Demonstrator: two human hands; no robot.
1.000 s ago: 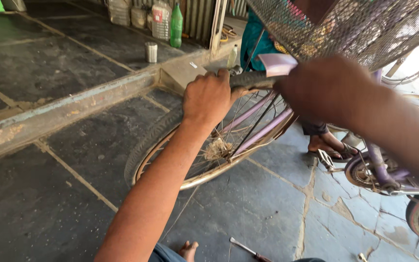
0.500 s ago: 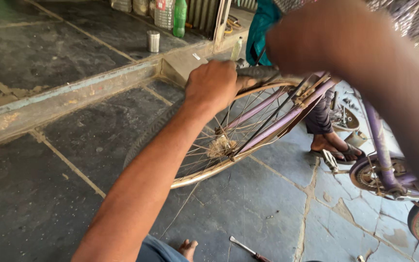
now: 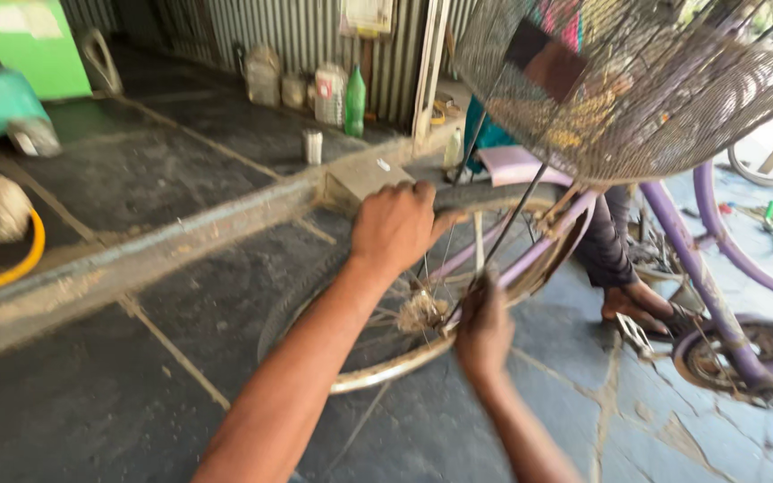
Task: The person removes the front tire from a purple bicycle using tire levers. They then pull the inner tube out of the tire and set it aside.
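Rubber tyre (image 3: 315,286) under the left hand (image 3: 395,224): fingers curl over the wheel's top edge, gripping it. Right hand (image 3: 483,333) sits lower, at 4 o'clock from the left, closed around the hub (image 3: 422,313) end of the fork stay (image 3: 530,255); its exact grip cannot be told. Wheel plane runs from 8 to 2 o'clock. Wire basket (image 3: 637,80) hangs above at 1 o'clock; purple frame (image 3: 682,259) extends toward 3 o'clock.

dark stone floor (image 3: 136,420) under bicycle wheel (image 3: 386,358), green bottle (image 3: 355,100)
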